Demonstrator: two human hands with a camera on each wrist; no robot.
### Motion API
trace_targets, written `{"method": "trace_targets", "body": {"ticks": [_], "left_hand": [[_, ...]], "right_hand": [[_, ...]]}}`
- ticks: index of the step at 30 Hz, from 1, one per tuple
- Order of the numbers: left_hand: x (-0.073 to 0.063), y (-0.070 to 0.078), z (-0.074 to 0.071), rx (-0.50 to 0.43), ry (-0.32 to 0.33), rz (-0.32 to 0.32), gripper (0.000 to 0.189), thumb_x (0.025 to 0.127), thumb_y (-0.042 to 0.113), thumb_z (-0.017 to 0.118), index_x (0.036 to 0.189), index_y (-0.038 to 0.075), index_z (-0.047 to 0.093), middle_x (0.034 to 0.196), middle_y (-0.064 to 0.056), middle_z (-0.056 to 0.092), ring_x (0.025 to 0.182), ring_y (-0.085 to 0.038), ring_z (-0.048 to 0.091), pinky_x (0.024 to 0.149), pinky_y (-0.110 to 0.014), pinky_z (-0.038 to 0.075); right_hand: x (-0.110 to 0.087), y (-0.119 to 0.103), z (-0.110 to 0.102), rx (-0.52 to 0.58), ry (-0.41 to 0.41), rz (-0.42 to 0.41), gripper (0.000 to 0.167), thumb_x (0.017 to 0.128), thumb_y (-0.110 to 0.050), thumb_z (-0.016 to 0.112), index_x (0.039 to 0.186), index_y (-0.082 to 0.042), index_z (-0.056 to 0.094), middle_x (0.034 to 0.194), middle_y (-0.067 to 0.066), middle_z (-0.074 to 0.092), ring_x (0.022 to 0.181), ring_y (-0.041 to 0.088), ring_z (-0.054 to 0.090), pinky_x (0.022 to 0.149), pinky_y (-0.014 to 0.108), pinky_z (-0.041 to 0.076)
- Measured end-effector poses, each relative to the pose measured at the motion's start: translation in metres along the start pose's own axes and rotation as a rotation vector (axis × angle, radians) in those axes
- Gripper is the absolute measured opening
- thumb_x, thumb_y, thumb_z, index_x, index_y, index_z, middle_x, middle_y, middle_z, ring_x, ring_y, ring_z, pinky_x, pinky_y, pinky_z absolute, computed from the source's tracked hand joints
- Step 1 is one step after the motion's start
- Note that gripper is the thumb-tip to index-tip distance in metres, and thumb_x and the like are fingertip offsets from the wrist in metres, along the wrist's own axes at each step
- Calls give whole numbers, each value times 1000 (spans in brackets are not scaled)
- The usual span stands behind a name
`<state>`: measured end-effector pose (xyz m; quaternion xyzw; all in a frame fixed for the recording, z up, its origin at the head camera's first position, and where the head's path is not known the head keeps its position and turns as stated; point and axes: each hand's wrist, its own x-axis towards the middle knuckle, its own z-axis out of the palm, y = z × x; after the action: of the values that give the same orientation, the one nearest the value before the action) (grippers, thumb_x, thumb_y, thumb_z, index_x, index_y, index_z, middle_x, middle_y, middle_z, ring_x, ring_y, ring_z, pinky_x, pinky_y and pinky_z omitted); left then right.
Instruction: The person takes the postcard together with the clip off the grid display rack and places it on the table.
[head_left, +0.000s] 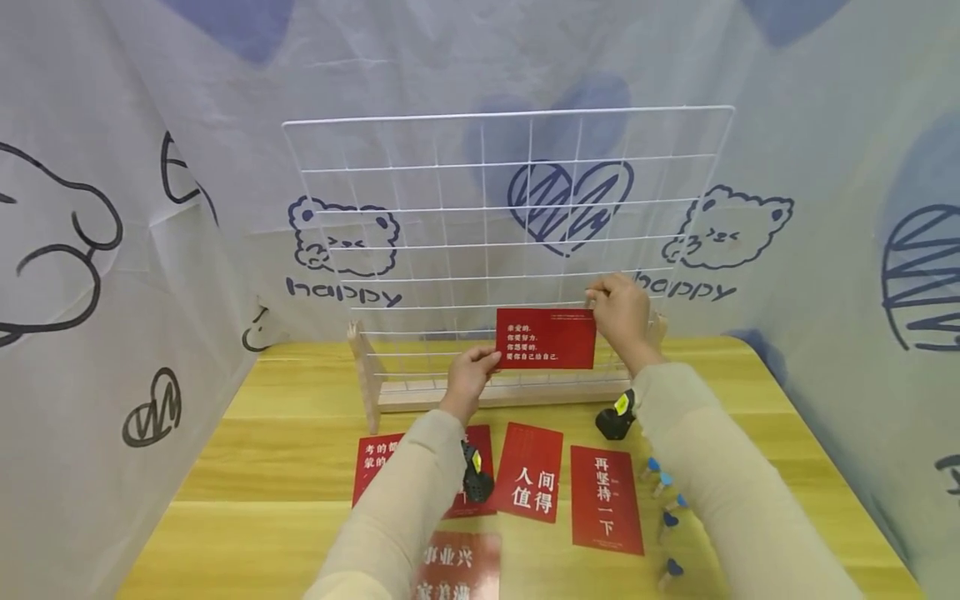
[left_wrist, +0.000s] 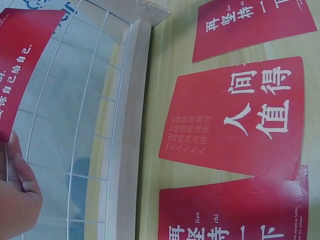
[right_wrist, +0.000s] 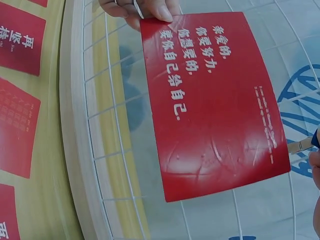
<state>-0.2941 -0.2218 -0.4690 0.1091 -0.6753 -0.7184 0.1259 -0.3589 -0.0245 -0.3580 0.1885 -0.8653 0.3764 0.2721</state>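
A red card (head_left: 546, 339) with white Chinese writing is held up against the white wire grid (head_left: 483, 208), long side level. My left hand (head_left: 470, 375) pinches its lower left corner between thumb and fingers. At the upper right corner, my right hand (head_left: 621, 312) grips a small wooden clothespin (right_wrist: 301, 145) with a blue end. Its tip meets the card's edge in the right wrist view; whether it bites the card and wire cannot be told. In the left wrist view, my left hand (left_wrist: 19, 195) shows at the card's end.
The grid stands in a wooden base (head_left: 510, 393) on a yellow wood-grain table (head_left: 247, 467). More red cards (head_left: 528, 471) lie in front, partly under my left arm. Several clothespins with blue hearts (head_left: 670, 521) lie by my right forearm. A printed cloth (head_left: 420, 75) hangs behind.
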Motion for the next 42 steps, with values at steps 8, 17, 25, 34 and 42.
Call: {"method": "trace_targets", "body": {"ticks": [8,17,25,34,42], "left_hand": [[-18,21,-2,16,30,-112,28,84,11,55,108,-3,56,100,-16,57,86,-25,57,81,-35,44],[-55,55,-4,46,40,-154,25,86,6,51,107,-7,55,94,-16,59,95,-35,52,75,-29,45],[-40,6,-16,4,-3,-115,24,83,15,58,102,1,61,89,-9,59,76,-19,57,74,-30,46],[-72,12,-20,24,-36,-134,24,86,9,53,103,-7,56,86,-9,56,77,-20,56,78,-35,45],[-95,1,-27,14,-79,-198,25,85,8,54,104,-7,55,86,-4,56,75,-13,55,75,-29,46]], "right_hand": [[-2,-1,-6,-3,-44,69,11,81,-9,59,80,0,66,81,11,59,81,27,54,69,36,43],[-14,0,-9,24,-74,150,11,82,-11,57,78,-3,64,84,9,59,85,25,52,77,41,37],[-28,3,-13,109,2,103,8,79,-5,60,76,1,64,76,12,59,69,23,51,69,34,39],[-50,10,-15,172,59,92,6,74,-1,63,76,5,64,73,15,58,69,23,49,76,31,37],[-75,19,-17,235,29,236,8,77,-2,62,80,5,64,76,13,57,61,11,49,50,12,39]]}}
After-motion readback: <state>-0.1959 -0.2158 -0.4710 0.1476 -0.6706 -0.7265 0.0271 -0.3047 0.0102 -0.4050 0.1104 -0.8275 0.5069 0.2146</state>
